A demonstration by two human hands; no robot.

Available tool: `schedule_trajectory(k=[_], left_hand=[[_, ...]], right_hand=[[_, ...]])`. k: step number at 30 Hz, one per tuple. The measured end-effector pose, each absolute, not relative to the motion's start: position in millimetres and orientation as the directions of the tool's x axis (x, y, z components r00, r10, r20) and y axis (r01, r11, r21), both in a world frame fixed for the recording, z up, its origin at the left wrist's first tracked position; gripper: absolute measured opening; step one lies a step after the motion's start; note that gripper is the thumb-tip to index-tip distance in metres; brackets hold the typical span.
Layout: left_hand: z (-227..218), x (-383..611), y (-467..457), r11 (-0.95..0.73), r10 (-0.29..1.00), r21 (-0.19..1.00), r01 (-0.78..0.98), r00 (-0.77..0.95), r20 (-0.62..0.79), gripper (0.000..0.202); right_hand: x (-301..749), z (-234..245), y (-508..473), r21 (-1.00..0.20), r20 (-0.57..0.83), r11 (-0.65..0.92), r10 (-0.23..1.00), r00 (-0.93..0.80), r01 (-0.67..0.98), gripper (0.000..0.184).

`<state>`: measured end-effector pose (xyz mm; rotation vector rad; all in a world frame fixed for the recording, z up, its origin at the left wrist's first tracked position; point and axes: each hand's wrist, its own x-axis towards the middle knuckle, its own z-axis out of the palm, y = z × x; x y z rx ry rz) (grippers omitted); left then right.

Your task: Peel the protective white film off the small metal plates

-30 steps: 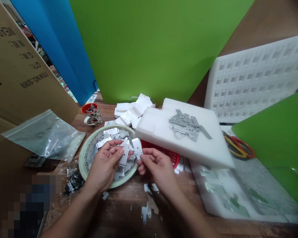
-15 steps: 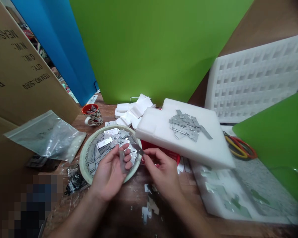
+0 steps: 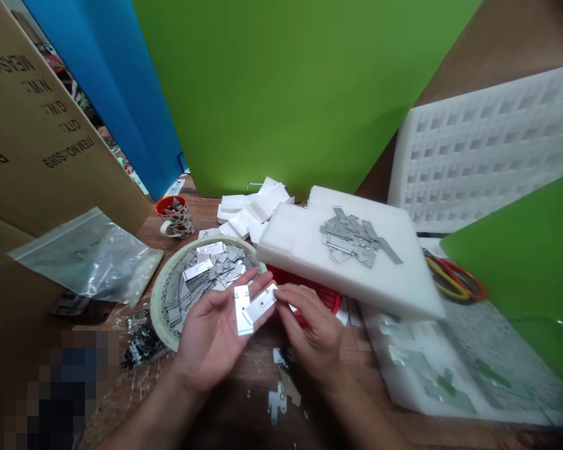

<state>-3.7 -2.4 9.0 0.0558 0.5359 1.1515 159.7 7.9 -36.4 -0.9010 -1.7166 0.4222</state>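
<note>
Palm up, my left hand [image 3: 211, 347] bears a small flat metal plate [image 3: 241, 319] across its outstretched fingers, just in front of the basket. A second metal plate, with a slot and a hole [image 3: 261, 304], overlaps the first. Its right end is pinched between the thumb and fingertips of my right hand [image 3: 312, 325]. Behind my left hand, a round pale-green basket [image 3: 162, 287] holds many similar plates [image 3: 197, 270]. More grey metal plates [image 3: 351, 234] lie in a heap on a white foam block [image 3: 300, 250] at right.
A red basket [image 3: 331, 299] is partly beneath the foam block. To the left are a patterned mug [image 3: 181, 222] and a clear plastic bag [image 3: 94, 262]. White pieces [image 3: 258, 209] pile up behind. Small metal parts [image 3: 278, 400] lie near the table's front. Green panels [image 3: 300, 94] stand around.
My left hand has opened out flat, and its plate now faces up. My right hand has turned its plate and brought it over the left hand's plate.
</note>
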Motion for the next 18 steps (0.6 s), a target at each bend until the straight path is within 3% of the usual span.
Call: schedule_trajectory(k=[4,8,13,18], left_hand=[[6.5,-0.1,-3.9,0.416,0.885,0.383,-0.825,0.27,-0.379,0.071],[7.6,1.4,-2.9,0.438,0.861,0.376,-0.816,0.261,-0.437,0.064],[13.2,3.2,-1.5,0.44,0.862,0.378,-0.815,0.265,-0.431,0.057],[14.3,6.8,-2.4,0.405,0.885,0.422,-0.811,0.232,-0.403,0.055]], right_hand=[[159.6,-34.8,5.1,-0.665,0.656,0.638,0.748,-0.104,0.389,0.032],[180.1,-23.0,19.0,-0.546,0.713,0.618,0.697,-0.074,0.565,0.024],[240.6,-4.6,73.2,-0.327,0.761,0.323,0.647,0.045,0.888,0.011],[270.9,-0.3,101.3,-0.27,0.68,0.139,0.728,0.086,0.953,0.017]])
